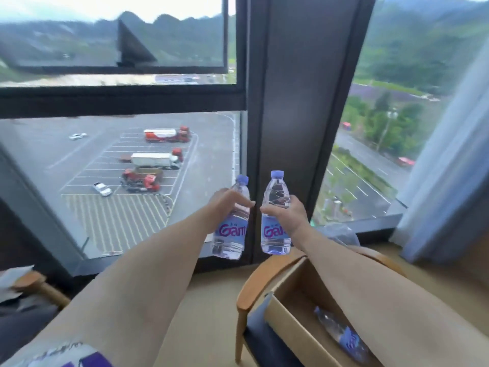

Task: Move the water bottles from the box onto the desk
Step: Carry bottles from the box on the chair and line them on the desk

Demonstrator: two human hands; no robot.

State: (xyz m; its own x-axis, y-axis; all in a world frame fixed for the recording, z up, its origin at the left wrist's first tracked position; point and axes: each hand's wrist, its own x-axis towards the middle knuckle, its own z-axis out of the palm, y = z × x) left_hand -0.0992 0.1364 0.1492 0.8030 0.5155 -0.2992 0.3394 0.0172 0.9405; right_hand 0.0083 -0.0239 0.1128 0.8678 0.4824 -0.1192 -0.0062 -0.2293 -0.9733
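Water bottles are what I am moving, and two of them are already out of the box [296, 308]. I am holding them up in the air in front of the window [119, 181], not yet on any bench. No bench is showing in this view, so I am judging that the placing step is not done for these two. The box is sitting on a wooden chair [247, 292] at my right side, below my right forearm. Inside it at least one more bottle [341, 332] is lying on its side; my arm is hiding the rest of the box, so I cannot tell how many remain.

My left hand [227, 205] is gripping the left bottle [232, 221] around its upper body, fingers curled round it, and the bottle is leaning a little. My right hand [291, 215] is wrapping the right bottle [275, 215] around its middle and is holding it nearly upright. The two bottles are close beside each other but apart, both with blue caps on.
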